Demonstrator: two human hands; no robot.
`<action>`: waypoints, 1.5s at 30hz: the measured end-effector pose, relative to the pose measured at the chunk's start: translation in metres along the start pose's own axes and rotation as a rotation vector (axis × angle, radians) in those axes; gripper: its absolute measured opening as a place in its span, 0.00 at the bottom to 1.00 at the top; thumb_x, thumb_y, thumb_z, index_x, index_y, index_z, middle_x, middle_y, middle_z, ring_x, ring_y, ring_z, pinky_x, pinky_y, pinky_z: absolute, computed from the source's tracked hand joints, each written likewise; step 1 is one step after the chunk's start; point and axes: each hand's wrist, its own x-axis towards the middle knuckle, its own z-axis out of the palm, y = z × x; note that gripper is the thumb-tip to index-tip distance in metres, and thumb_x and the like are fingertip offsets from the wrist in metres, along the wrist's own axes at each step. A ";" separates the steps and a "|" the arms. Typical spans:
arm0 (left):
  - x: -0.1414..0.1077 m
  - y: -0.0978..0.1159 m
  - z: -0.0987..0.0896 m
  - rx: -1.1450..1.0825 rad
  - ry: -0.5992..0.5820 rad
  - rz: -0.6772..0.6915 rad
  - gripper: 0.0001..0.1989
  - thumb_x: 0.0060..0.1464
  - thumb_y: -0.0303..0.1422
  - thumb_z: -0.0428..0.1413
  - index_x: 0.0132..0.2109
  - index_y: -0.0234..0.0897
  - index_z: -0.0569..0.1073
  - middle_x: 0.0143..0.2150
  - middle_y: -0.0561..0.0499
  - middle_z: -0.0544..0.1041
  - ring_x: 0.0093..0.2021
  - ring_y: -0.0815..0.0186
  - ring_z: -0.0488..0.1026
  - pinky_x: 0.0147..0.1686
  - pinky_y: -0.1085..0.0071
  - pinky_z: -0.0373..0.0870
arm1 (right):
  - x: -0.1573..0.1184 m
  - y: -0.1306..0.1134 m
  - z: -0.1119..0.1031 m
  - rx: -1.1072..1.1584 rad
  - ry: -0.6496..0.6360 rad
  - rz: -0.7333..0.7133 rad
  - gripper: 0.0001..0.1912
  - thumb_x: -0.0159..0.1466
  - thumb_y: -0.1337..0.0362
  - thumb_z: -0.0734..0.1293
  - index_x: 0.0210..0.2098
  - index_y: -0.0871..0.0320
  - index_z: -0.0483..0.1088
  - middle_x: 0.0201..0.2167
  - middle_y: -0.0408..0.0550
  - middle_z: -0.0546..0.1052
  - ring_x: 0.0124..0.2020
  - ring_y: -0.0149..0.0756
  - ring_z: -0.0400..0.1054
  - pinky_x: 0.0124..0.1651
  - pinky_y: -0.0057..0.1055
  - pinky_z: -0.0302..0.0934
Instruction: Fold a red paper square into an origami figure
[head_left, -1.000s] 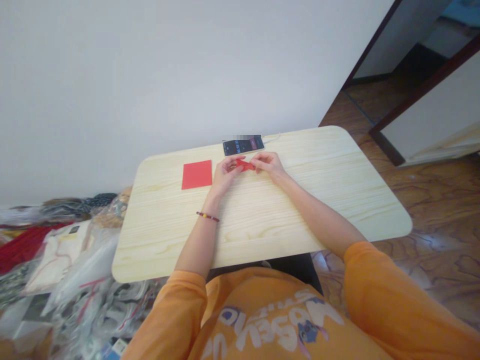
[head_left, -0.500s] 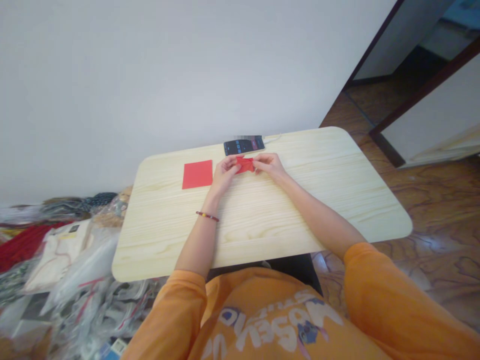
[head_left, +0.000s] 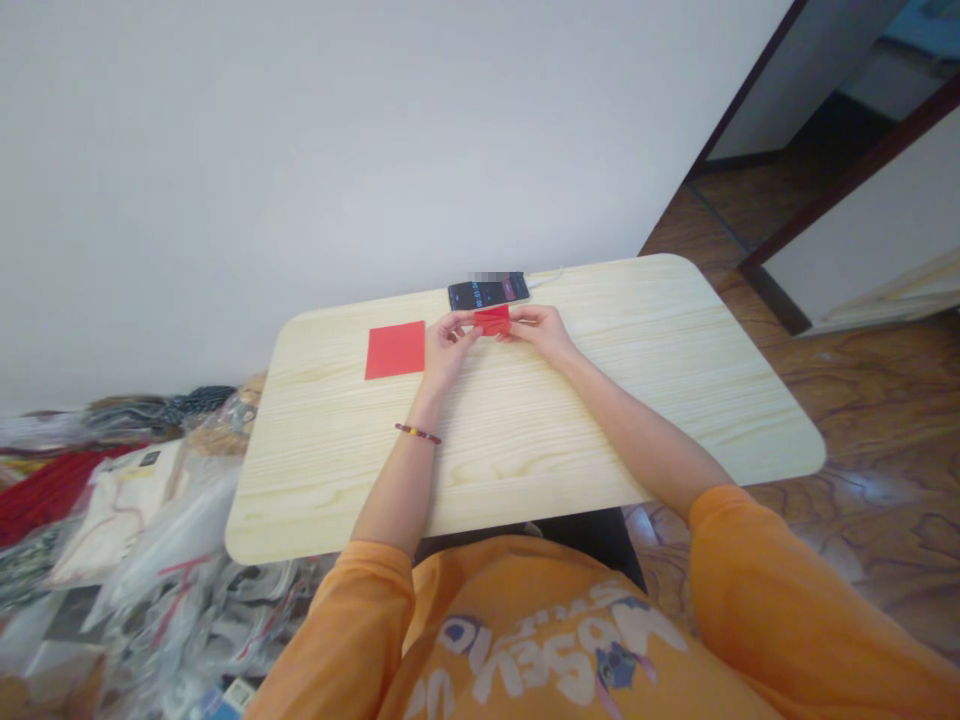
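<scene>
A small piece of folded red paper (head_left: pixel 493 320) is held between my two hands, above the far half of the table. My left hand (head_left: pixel 451 345) pinches its left edge with thumb and fingers. At the right edge, my right hand (head_left: pixel 538 328) grips it the same way. Creases show on the paper's face; its back is hidden. Flat on the table to the left of my left hand lies a square of red paper (head_left: pixel 395 350).
Just behind my hands a phone (head_left: pixel 487 291) with a lit timer screen lies on the pale wooden table (head_left: pixel 525 430), a white cable at its right end. A wall stands behind the table. Bagged clothes (head_left: pixel 150 520) are heaped on the left; a doorway opens at right.
The folded paper has been turned in my fingers and now shows a flatter, more rectangular face, slightly higher. Both hands have shifted only a little and keep their hold.
</scene>
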 end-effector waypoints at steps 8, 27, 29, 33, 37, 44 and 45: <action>-0.008 0.009 0.006 -0.080 -0.096 0.043 0.14 0.47 0.33 0.59 0.43 0.37 0.75 0.41 0.47 0.80 0.45 0.62 0.76 0.50 0.65 0.69 | 0.006 0.011 -0.005 -0.042 0.019 -0.119 0.16 0.41 0.58 0.79 0.27 0.58 0.76 0.29 0.45 0.80 0.34 0.34 0.74 0.47 0.35 0.67; -0.018 0.002 0.033 -0.006 0.090 -0.017 0.10 0.45 0.33 0.63 0.38 0.36 0.76 0.36 0.48 0.80 0.36 0.64 0.77 0.42 0.65 0.74 | -0.007 0.001 0.007 -0.200 0.288 -0.146 0.13 0.45 0.63 0.74 0.30 0.56 0.71 0.22 0.41 0.75 0.26 0.32 0.70 0.33 0.29 0.65; -0.019 0.003 0.036 -0.025 0.100 -0.030 0.10 0.46 0.33 0.63 0.37 0.36 0.76 0.36 0.48 0.80 0.36 0.64 0.77 0.42 0.65 0.74 | -0.009 0.001 0.008 -0.250 0.322 -0.164 0.12 0.46 0.62 0.74 0.29 0.56 0.70 0.22 0.41 0.76 0.25 0.32 0.70 0.31 0.29 0.64; -0.018 0.004 0.039 -0.069 0.141 -0.039 0.10 0.45 0.32 0.63 0.36 0.35 0.77 0.36 0.47 0.81 0.36 0.64 0.77 0.42 0.65 0.74 | -0.012 0.001 0.010 -0.341 0.333 -0.198 0.10 0.49 0.61 0.73 0.30 0.57 0.72 0.24 0.43 0.77 0.27 0.33 0.71 0.34 0.30 0.66; -0.014 0.000 0.032 -0.064 0.201 -0.032 0.10 0.45 0.32 0.62 0.36 0.34 0.78 0.37 0.47 0.81 0.37 0.64 0.77 0.43 0.67 0.73 | -0.007 0.006 0.008 -0.268 0.234 -0.251 0.12 0.51 0.56 0.72 0.31 0.58 0.75 0.30 0.46 0.80 0.33 0.35 0.74 0.39 0.32 0.68; -0.007 -0.001 0.018 -0.043 0.207 -0.031 0.09 0.44 0.32 0.62 0.36 0.35 0.78 0.37 0.47 0.81 0.38 0.64 0.77 0.43 0.69 0.72 | 0.001 0.011 0.005 -0.116 0.092 -0.156 0.17 0.45 0.53 0.76 0.28 0.58 0.76 0.29 0.46 0.79 0.32 0.35 0.72 0.33 0.31 0.66; -0.007 0.000 0.018 -0.052 0.194 -0.037 0.10 0.43 0.33 0.63 0.35 0.35 0.78 0.37 0.47 0.81 0.38 0.64 0.77 0.43 0.69 0.72 | 0.001 0.011 0.004 -0.101 0.084 -0.141 0.17 0.44 0.54 0.76 0.28 0.58 0.76 0.28 0.46 0.79 0.31 0.34 0.72 0.33 0.31 0.66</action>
